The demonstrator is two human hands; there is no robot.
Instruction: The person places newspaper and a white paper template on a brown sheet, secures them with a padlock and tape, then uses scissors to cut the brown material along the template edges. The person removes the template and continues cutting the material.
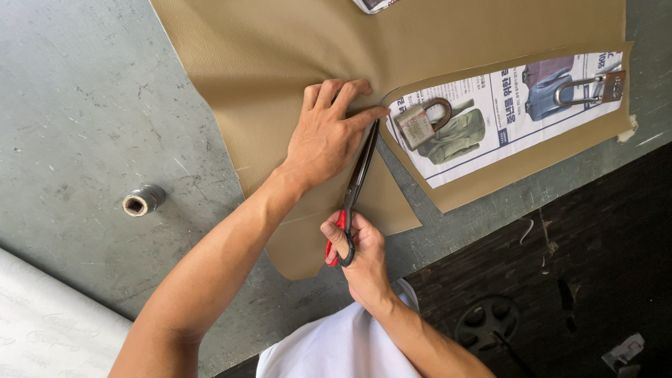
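A left hand (327,140) presses flat on tan leatherette (280,63) near the grey table's (91,119) far edge while the right hand (355,245), fingers closed through red-handled scissors (355,183), cuts beside a padlock-weighted paper pattern (500,112), where any slip could nick the fingertips.

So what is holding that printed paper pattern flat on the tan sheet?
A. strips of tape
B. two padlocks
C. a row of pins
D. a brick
B: two padlocks sit on the paper pattern, one padlock near its left end by the left hand, the other padlock near its right end.
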